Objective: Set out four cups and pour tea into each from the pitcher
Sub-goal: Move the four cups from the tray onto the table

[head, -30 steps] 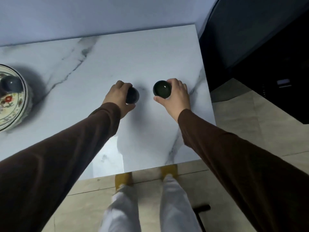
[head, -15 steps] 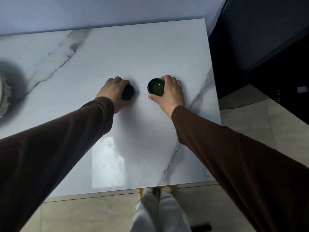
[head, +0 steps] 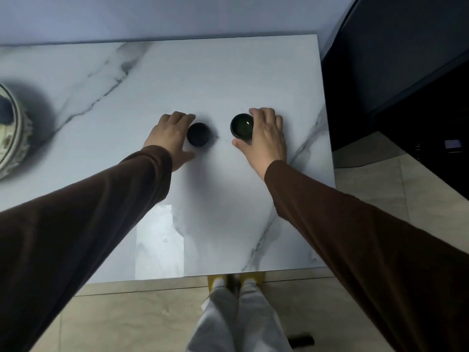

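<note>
- At the far left edge I see a patterned bowl (head: 19,138), cut off by the frame, with a dark rounded thing inside it that may be another cup; I cannot tell for sure.
- The bowl sits on a pale marble counter (head: 203,77), which fills most of the view from above.
- My left hand (head: 170,137) lies near the middle of the counter, fingers loosely spread and curved around the left side of a dark cup. Thumb and fingertips touch it or sit just beside it; I cannot tell whether it is a real grip.
- That left cup (head: 199,134) stands upright on the counter, its inside dark and seemingly dry.
- Just to its right, with a clear gap of bare marble between, stands the right cup (head: 241,126), also upright, its glossy inside catching light.
- My right hand (head: 264,139) wraps the right cup from its right side, thumb in front and fingers behind, closed on it.
- No pitcher shows anywhere in view.
- I judge this to be the setting-out step: two cups are down, side by side, and two remain.
- Next, I would let go of both cups without nudging them, then reach left toward the bowl for more.
- Pouring has to wait until all four stand in place.
</note>
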`<control>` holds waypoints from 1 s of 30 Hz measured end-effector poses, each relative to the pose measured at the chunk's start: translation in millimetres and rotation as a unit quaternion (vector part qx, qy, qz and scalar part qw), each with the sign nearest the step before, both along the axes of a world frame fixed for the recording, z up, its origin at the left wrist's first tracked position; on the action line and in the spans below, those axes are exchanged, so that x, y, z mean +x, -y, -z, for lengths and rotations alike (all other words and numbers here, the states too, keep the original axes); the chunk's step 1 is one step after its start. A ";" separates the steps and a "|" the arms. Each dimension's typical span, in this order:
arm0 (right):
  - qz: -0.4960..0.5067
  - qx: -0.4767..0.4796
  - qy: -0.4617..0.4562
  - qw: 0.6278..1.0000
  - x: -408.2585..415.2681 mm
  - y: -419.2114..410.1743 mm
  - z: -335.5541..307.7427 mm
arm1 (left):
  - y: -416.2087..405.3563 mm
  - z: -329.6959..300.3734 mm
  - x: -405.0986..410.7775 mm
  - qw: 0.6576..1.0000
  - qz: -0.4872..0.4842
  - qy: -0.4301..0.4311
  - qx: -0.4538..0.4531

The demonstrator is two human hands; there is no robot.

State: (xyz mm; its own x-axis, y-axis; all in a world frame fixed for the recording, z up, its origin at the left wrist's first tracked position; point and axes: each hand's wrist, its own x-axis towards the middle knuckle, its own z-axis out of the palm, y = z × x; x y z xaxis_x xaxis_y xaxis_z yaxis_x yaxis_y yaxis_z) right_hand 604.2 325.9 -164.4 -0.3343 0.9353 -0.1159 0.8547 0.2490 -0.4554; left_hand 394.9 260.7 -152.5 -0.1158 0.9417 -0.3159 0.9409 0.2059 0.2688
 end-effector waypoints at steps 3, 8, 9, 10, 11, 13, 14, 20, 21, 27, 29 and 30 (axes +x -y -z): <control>-0.065 0.042 0.016 0.997 -9.1 17.2 -26.6 | 20.9 -16.7 -13.1 1.000 0.015 -0.020 0.018; -0.149 0.003 0.039 0.988 -57.4 58.5 -68.6 | 69.3 -48.1 -50.6 1.000 0.002 -0.017 0.023; -0.153 -0.005 0.044 0.987 -70.6 69.9 -75.9 | 81.3 -53.7 -62.3 1.000 -0.003 -0.014 0.023; -0.153 -0.011 0.047 0.987 -83.7 81.1 -82.5 | 93.3 -59.5 -74.6 1.000 -0.009 -0.008 0.024; -0.150 -0.017 0.046 0.987 -93.9 90.0 -87.8 | 103.1 -64.1 -84.4 1.000 -0.014 -0.004 0.023; -0.139 -0.032 0.048 0.989 -117.0 110.0 -97.3 | 124.3 -74.6 -107.1 1.000 -0.012 0.003 0.020; -0.137 -0.040 0.048 0.989 -129.3 119.3 -100.8 | 134.2 -79.5 -118.7 1.000 -0.012 0.002 0.018; -0.134 -0.067 0.020 0.989 -199.9 159.5 -109.3 | 174.3 -99.0 -187.0 1.000 -0.020 -0.018 0.001; -0.139 -0.069 0.014 0.988 -209.5 162.8 -109.4 | 178.2 -99.8 -197.2 0.999 -0.027 -0.020 0.000; -0.156 -0.070 -0.028 0.985 -273.2 167.9 -98.5 | 193.0 -97.0 -267.5 0.997 -0.066 -0.042 -0.005; -0.142 -0.081 -0.047 0.985 -296.4 172.0 -94.1 | 197.6 -94.4 -292.0 0.996 -0.085 -0.039 0.000; -0.134 -0.087 -0.057 0.985 -308.8 174.4 -92.3 | 199.5 -92.9 -303.8 0.995 -0.094 -0.036 0.001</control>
State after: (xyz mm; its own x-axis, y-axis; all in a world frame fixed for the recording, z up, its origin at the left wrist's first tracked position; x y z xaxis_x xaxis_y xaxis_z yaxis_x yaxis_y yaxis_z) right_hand 295.4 151.5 -72.0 -0.5869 0.7807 -0.2147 0.7096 0.3682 -0.6008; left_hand 91.1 61.2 -59.6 -0.3132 0.9018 -0.2978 0.9025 0.3802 0.2023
